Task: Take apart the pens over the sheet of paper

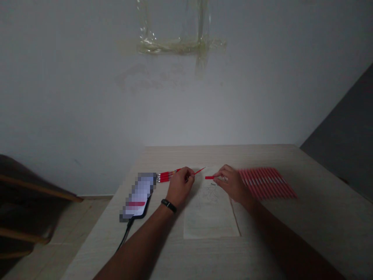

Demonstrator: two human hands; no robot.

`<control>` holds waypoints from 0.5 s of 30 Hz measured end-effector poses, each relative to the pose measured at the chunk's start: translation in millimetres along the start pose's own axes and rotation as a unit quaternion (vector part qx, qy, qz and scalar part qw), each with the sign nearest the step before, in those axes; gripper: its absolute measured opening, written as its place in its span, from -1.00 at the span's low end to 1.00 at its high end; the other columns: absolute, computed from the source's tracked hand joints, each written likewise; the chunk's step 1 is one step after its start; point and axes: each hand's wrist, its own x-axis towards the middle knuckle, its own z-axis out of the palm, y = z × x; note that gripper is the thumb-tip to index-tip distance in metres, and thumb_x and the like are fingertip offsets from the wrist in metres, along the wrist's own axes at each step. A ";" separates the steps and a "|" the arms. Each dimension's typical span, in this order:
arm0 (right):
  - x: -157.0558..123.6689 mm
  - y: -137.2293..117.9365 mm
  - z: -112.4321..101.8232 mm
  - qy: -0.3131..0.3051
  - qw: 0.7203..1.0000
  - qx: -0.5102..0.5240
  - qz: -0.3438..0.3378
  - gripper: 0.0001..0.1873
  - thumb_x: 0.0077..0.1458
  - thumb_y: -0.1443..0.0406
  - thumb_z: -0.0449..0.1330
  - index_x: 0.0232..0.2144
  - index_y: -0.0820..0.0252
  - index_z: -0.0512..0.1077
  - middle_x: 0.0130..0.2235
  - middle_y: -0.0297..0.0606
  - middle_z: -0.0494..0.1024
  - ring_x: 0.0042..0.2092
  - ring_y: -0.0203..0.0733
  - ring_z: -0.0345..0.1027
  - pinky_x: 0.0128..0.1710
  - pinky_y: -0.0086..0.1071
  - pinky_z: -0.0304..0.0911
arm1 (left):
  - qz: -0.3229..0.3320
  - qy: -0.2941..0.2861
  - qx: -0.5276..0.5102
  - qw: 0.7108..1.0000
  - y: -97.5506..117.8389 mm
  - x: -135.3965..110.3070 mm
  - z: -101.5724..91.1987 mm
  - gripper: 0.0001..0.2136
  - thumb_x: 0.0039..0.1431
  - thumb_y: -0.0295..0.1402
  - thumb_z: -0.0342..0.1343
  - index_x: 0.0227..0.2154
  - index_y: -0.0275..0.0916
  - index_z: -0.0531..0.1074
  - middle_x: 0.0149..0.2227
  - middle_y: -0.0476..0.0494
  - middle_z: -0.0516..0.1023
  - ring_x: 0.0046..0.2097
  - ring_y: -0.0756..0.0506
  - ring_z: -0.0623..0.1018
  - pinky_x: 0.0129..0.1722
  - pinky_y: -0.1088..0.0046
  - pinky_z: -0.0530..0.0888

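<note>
My left hand (182, 181) is closed on a slim red pen (199, 170), its pointed end sticking out to the right. A short red pen cap (209, 177) is pinched between the fingers of my right hand (230, 182), its free end pointing left. Pen and cap are apart, with a small gap between them. Both hands hover over the top of a white sheet of paper (211, 221) with faint scribbles on it. Just left of my left hand lie several red pens (164, 177), partly hidden by it.
A long row of red pens (269, 182) lies side by side at the right, somewhat blurred. At the left rests a phone (138, 198) with a black cable (124, 236). The pale wooden table (163, 249) meets a wall (180, 112) with tape on it.
</note>
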 end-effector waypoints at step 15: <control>-2.0 -5.6 19.3 -0.067 0.995 -0.073 -0.027 -0.90 0.08 0.32 0.38 -0.29 0.05 0.60 -0.26 -0.25 0.48 -0.13 -0.08 0.32 -0.06 -0.17 0.20 | -0.003 -0.037 0.009 0.999 -5.6 -0.9 6.9 -0.93 0.12 -0.47 0.06 -0.35 -0.26 0.43 -0.36 -0.11 0.51 -0.33 -0.08 0.46 -0.32 0.42 0.32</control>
